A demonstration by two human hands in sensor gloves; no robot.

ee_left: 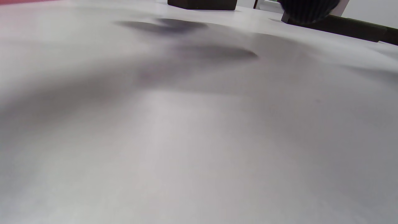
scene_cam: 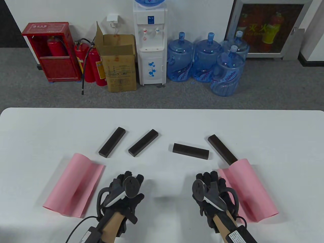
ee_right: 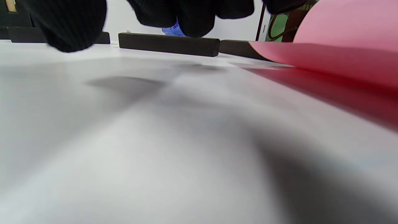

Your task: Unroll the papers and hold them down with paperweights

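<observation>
Two gloved hands are resting low in the frame of the table view, on a white surface. The left hand is sitting at lower centre-left and the right hand at lower centre-right, each with fingers curled downward and holding nothing; whether either grip is fully pressed together I cannot tell. In the right wrist view the fingertips are hanging from the top edge, just above the surface.

A pink paper roll, partly curled, is lying at lower left of the frame, near the left hand but apart from it. A second pink paper roll is lying at lower right, just beside the right hand.

Four dark paperweight bars are lying across the middle of the frame, above the hands: the first bar, the second bar, the third bar and the fourth bar, whose lower end is meeting the right roll's upper end.
</observation>
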